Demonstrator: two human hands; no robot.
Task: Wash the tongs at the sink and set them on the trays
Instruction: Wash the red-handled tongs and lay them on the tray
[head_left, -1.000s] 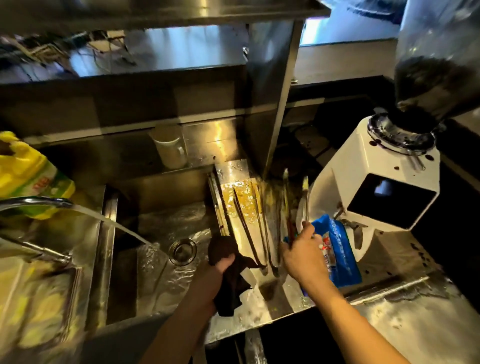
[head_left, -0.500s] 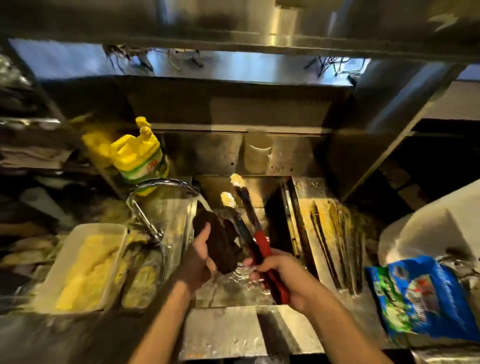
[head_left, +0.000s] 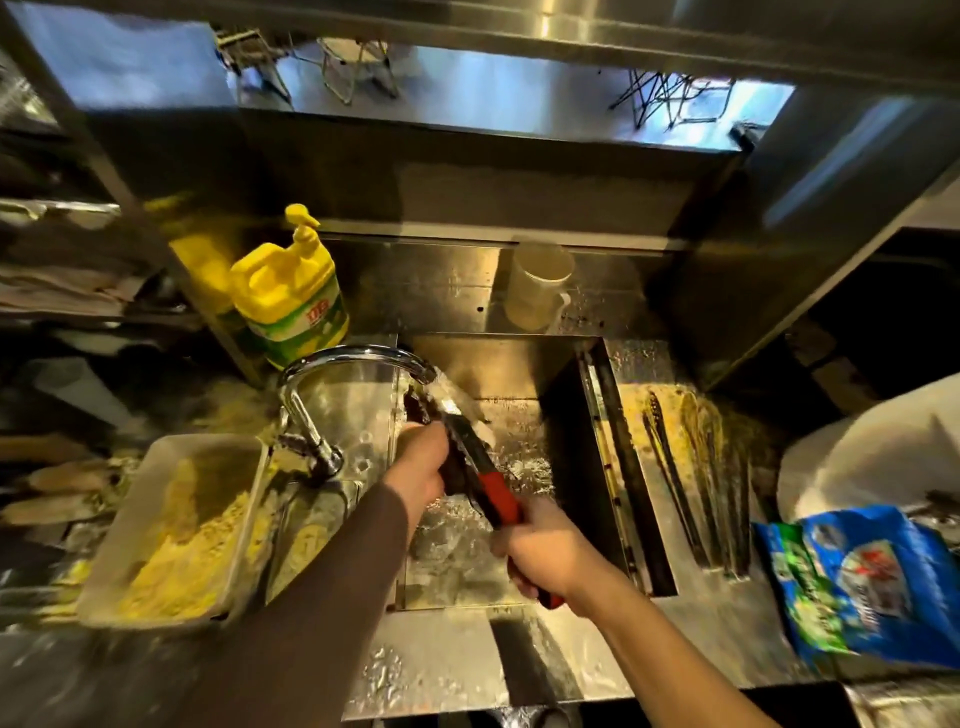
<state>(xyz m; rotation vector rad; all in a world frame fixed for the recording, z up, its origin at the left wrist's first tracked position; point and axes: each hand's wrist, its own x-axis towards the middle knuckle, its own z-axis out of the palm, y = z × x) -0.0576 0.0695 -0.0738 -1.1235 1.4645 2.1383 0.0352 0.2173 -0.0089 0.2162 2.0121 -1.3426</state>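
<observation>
Center frame: your right hand (head_left: 550, 553) grips red tongs (head_left: 491, 488) under tap (head_left: 363, 358); your left hand (head_left: 423, 460) clutches dark cloth (head_left: 415, 408) against them over sink (head_left: 519, 358).

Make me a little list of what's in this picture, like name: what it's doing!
left hand: rubs a dark cloth on the tongs
right hand: grips the red handle
tongs: over the sink, tips under the water
tap: running
soap bottle: yellow, behind the tap
more tongs: lying on the tray right of the sink
blue bag: far right on the counter
</observation>
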